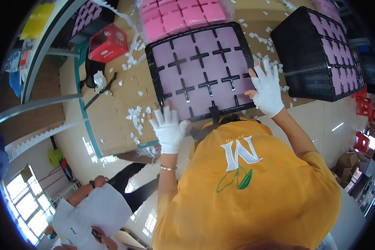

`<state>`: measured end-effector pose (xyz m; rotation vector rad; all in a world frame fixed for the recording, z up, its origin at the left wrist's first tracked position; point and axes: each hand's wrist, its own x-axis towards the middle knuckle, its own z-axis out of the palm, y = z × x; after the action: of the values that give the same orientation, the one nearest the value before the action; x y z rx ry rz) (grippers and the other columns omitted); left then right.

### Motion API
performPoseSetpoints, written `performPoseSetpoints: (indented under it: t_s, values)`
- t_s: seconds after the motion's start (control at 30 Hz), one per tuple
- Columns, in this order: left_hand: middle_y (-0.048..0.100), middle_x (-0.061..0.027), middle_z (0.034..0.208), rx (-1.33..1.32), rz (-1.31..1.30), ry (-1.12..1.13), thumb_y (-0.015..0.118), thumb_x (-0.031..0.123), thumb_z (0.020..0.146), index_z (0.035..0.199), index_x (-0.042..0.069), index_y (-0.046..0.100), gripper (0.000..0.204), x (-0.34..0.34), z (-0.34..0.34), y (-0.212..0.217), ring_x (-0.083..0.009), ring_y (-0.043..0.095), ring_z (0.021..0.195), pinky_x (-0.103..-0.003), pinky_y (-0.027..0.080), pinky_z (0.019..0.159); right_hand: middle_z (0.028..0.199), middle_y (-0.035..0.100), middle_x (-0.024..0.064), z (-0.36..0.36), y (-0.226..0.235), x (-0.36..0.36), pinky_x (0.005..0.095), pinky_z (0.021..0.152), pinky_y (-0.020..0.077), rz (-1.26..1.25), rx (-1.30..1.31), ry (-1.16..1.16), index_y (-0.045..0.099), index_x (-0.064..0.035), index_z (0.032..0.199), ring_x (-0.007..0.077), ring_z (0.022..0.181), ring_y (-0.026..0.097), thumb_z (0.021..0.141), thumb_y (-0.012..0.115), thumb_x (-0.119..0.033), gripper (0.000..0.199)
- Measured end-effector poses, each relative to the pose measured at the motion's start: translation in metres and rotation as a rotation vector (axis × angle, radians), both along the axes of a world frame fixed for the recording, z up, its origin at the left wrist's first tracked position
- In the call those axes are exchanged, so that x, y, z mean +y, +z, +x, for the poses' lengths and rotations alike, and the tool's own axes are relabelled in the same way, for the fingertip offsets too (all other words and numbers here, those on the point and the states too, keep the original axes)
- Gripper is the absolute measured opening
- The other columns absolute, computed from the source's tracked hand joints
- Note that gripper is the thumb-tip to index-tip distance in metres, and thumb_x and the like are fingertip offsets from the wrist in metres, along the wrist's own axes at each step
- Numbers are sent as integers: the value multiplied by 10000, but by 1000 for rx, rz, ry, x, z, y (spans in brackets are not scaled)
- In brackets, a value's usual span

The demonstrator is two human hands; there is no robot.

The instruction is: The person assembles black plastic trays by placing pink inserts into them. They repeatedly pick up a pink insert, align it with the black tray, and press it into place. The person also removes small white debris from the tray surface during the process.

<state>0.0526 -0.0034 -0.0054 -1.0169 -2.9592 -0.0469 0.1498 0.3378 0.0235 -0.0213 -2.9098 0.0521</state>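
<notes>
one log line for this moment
left hand: at black tray, near-left corner | right hand: at its right edge | tray stack: right | pink pads: beyond

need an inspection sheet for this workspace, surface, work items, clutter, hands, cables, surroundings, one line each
surface: brown cardboard, teal along its left edge
work items: black tray with lavender foam and black cross shapes; stack of similar trays to the right; pink foam in clear plastic beyond
clutter: white scraps scattered about; red box and crumpled white piece at left
hands: both gloved, fingertips bare, open; left hand by the tray's near-left corner, right hand at its right edge
cables: nothing seen
surroundings: person in white at lower left; red stools far right
</notes>
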Motion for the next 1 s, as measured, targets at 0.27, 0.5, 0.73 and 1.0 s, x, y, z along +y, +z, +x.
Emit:
performPoseSetpoints:
  t_s: [0.27,0.5,0.73,1.0]
  values:
    - [431,-98,1436,161,84,-60,446,518,905,1312,92,518,593,72,-132,6,-433,303,1339,-622,173,1089,1325,514,132,-115,-10,18,557,1065,237,146,-32,-16,565,-59,1267,362,1292,340,851,546,-502,608]
    - [427,-32,1453,173,-178,-108,363,540,946,1355,148,499,583,81,-170,-23,-392,352,1315,-629,165,1087,1396,491,82,-132,-35,42,542,1123,171,177,-162,-28,569,-88,1297,349,1363,305,914,421,-562,627]
    - [462,4,1429,233,-201,-45,392,605,905,1310,163,557,622,72,-175,-22,-384,359,1317,-634,153,1088,1388,491,94,-130,-16,50,531,1112,177,331,-246,-42,591,-95,1275,327,1367,295,906,417,-582,635]
    - [507,-44,1372,267,-118,-40,435,548,908,1260,130,583,566,74,-171,-19,-375,346,1329,-652,158,1082,1314,526,101,-130,-22,42,510,1068,246,271,-49,36,668,-58,1136,315,1289,350,884,484,-530,565]
